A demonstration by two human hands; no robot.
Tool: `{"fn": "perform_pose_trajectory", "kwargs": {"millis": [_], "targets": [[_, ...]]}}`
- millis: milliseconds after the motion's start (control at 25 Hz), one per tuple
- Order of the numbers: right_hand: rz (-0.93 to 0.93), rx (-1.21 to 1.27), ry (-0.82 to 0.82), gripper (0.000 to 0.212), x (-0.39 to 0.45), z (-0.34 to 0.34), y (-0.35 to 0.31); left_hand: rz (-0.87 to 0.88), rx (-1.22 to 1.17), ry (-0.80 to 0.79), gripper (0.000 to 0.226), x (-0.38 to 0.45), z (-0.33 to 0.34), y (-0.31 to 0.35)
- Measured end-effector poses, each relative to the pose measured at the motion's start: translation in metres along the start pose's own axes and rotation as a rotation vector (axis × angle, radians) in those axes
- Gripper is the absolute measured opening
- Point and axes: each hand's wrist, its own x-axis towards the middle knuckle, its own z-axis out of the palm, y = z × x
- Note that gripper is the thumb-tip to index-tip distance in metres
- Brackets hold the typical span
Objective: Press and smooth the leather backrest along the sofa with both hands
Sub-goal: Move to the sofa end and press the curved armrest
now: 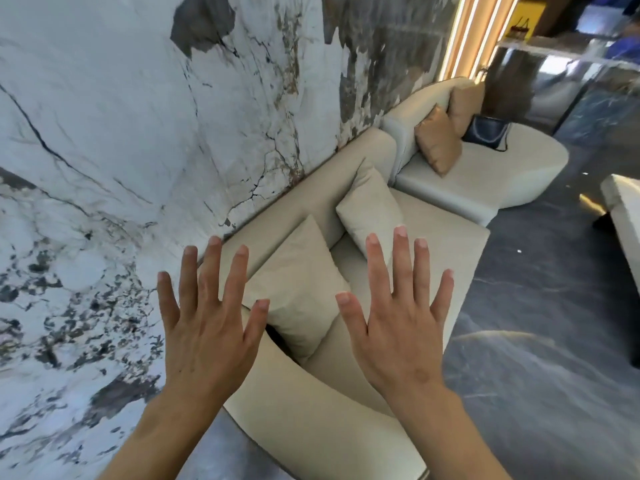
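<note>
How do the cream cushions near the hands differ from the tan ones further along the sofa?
The two cream cushions match the sofa's pale colour; the two tan cushions are darker. The cream pair sits close to the open left hand and right hand; the tan pair sits on the far section, beside a dark bag. All four lean against the backrest.

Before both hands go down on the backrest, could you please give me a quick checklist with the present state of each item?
1. Left hand open, fingers spread: ok.
2. Right hand open, empty: ok.
3. Hands touching the backrest: cannot tell; they appear raised above it.
4. Backrest top bare of objects: ok.
5. Cream cushions lean on the backrest front: not ok for smoothing there.
6. Creases in the leather: cannot tell.
</note>
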Motion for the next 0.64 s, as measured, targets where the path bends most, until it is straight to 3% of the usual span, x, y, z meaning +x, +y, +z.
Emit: {"fn": "perform_pose_trajectory", "kwargs": {"millis": [200, 440, 640], "targets": [[0.126, -0.113, 0.015, 0.069, -0.019, 0.007, -0.05, 0.1, -0.106, -0.006, 0.068, 0.013, 0.015, -0.055], [0.297, -0.257, -0.038, 0.068, -0.05, 0.02, -0.175, 0.276, -0.219, -0.125, 0.069, 0.023, 0.027, -0.168], [0.387, -0.297, -0.065, 0.067, -0.076, 0.015, -0.231, 0.343, -0.297, -0.17, 0.069, 0.016, 0.028, -0.211]]}}
